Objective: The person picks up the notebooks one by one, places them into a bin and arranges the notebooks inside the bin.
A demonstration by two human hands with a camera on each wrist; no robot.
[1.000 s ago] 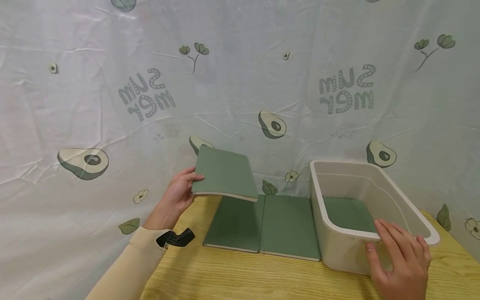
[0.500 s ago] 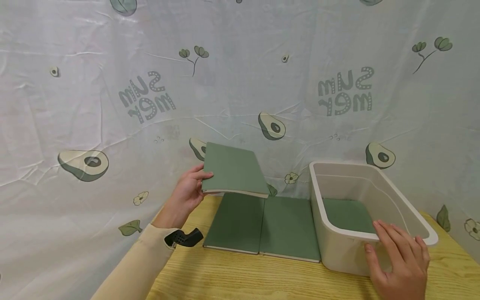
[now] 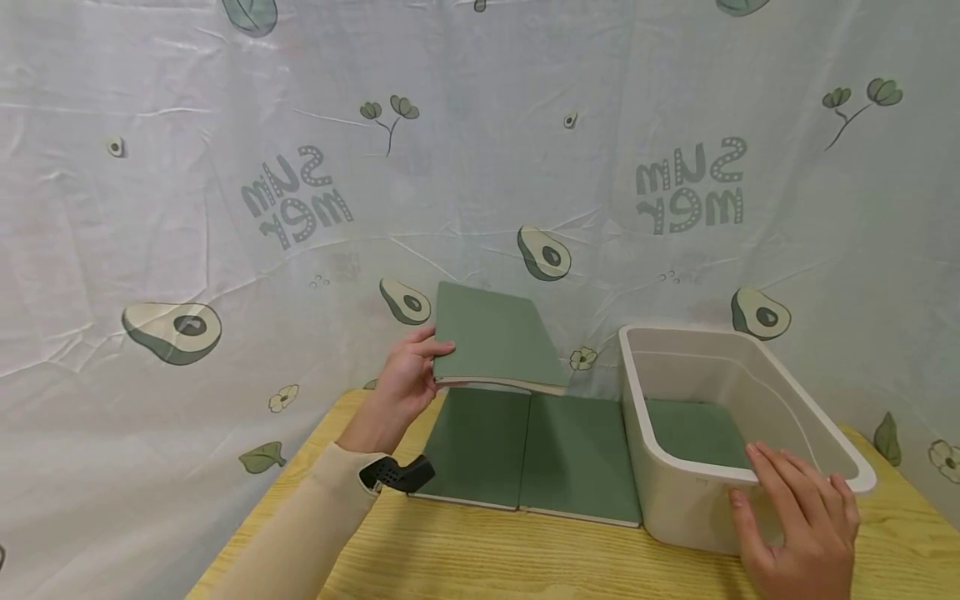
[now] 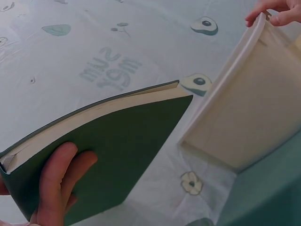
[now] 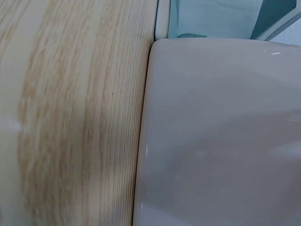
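Note:
My left hand (image 3: 407, 371) grips a green hardcover notebook (image 3: 497, 335) by its left edge, in mid-air. In the left wrist view, curled fingers (image 4: 59, 174) lie against the notebook's dark green cover, with the cream page edges facing up. Below it, two like notebooks lie flat side by side on the table, a left one (image 3: 483, 446) and a right one (image 3: 577, 458). My right hand (image 3: 813, 521) holds the near rim of a beige plastic bin (image 3: 693, 504), fingers over the rim and thumb on the outer wall. Another green notebook (image 3: 693, 429) lies inside the bin.
The light wooden table (image 3: 465, 558) runs along the front. Behind it hangs a pale curtain (image 3: 465, 183) printed with avocados and leaves. The bin stands close against the right notebook's side. A black strap piece (image 3: 397, 473) sits at my left wrist.
My left hand has carried the green notebook steadily to the right, and its shadow now falls on the right notebook too. My right hand and the bin have stayed in place.

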